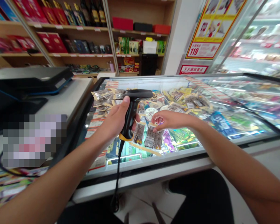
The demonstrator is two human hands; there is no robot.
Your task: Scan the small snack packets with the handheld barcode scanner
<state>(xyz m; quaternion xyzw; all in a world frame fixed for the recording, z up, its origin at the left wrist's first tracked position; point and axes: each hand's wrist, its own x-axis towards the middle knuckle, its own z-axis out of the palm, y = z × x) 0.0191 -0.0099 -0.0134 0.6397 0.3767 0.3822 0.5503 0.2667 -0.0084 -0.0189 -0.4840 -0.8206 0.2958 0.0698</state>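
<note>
My left hand (pixel 118 115) grips a black barcode scanner (pixel 130 114) with yellow trim, its head pointing right and its cord hanging from the handle. Just right of it, my right hand (pixel 170 119) is curled closed, thumb and fingertips at the upper edge of a small clear snack packet (pixel 151 138) with dark contents and a printed label. A similar packet (pixel 139 133) lies beside that one, partly behind my left fingers. Both packets are over the glass top of a lit display freezer (pixel 121 172).
More snack packets (pixel 196 101) are spread over the glass, with another group (pixel 102 96) at the far left. Left of the freezer is a counter (pixel 80 90) with a black machine (pixel 37 79). Shelves (pixel 79 28) of boxes and bottles stand behind.
</note>
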